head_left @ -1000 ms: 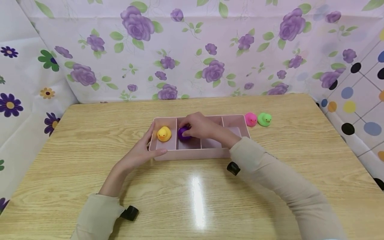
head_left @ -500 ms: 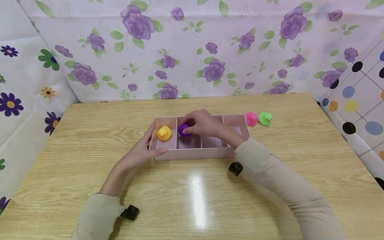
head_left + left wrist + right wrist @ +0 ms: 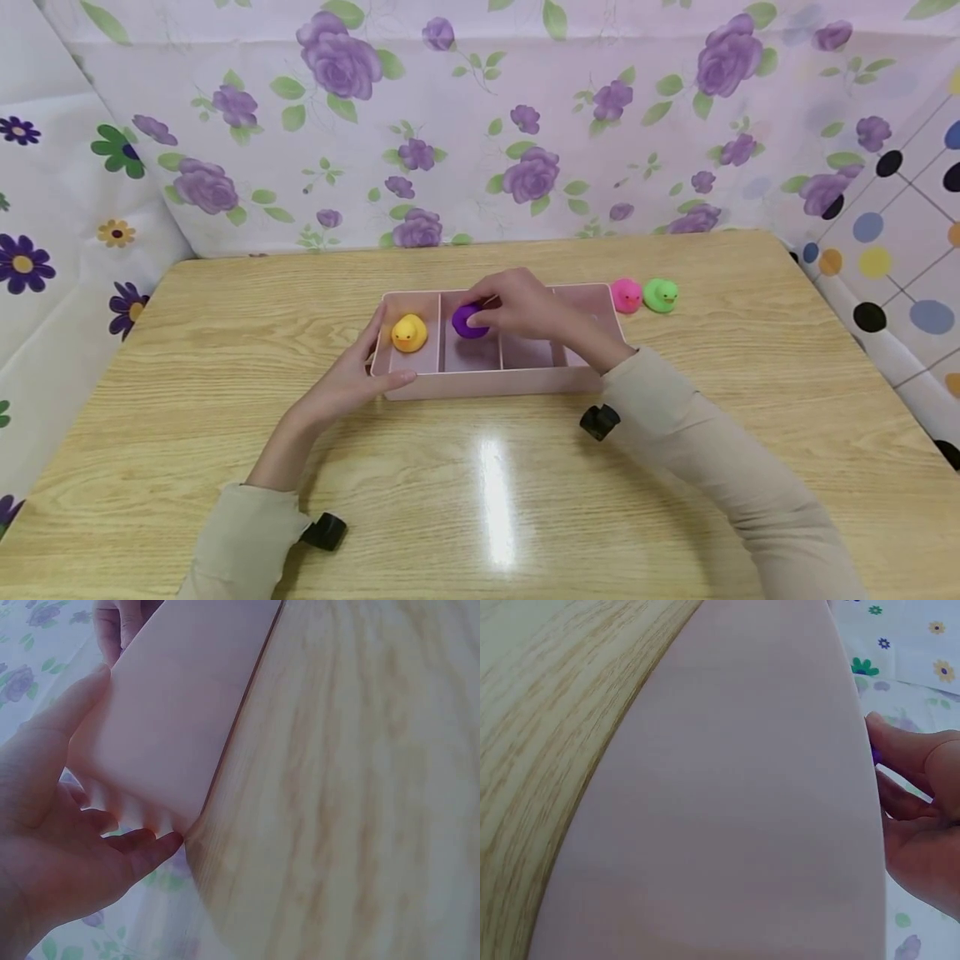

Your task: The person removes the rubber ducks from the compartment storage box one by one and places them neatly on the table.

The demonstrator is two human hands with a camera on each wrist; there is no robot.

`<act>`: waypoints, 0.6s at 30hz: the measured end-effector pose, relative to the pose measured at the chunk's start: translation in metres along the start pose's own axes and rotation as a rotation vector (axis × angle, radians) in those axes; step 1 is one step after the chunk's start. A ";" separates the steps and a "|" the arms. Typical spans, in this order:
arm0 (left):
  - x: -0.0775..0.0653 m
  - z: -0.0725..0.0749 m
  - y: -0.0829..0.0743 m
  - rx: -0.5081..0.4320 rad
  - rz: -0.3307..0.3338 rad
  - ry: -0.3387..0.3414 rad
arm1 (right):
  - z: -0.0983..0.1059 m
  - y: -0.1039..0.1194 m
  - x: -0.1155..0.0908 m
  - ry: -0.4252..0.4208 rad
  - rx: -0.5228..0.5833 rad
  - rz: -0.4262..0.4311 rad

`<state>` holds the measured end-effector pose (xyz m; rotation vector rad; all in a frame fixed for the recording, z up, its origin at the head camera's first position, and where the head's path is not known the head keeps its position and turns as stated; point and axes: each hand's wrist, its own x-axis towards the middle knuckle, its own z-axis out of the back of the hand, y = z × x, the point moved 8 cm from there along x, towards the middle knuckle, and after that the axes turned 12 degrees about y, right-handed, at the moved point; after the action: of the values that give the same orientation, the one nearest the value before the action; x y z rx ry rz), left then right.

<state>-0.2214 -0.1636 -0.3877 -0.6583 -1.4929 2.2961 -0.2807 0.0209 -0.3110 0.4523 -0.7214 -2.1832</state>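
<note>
- Purple toy (image 3: 465, 323) is sitting pinched in the nearer, right hand (image 3: 522, 306), in or just above the compartment (image 3: 472, 358) second from the left hand (image 3: 351, 373); its long axis is not showing clearly.
- The left hand is gripping the box (image 3: 483, 384) by its end, beside the yellow duck (image 3: 409, 334).
- Divider walls (image 3: 439, 333) are flanking the toy; further compartments (image 3: 525, 353) are lying partly beneath the right hand.

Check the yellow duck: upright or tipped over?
Upright: in the head view, the yellow duck sits head up in the leftmost compartment of the pink box, at the end the left hand holds.
</note>
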 end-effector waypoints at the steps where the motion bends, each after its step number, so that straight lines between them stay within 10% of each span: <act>1: 0.000 0.000 0.000 0.003 0.002 0.000 | 0.001 0.001 -0.001 -0.006 -0.005 0.008; 18: 0.000 0.000 0.001 0.025 0.000 -0.005 | 0.022 0.002 -0.020 -0.092 0.035 0.054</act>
<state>-0.2217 -0.1640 -0.3886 -0.6464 -1.4642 2.3136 -0.2787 0.0435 -0.2908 0.3480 -0.8130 -2.1550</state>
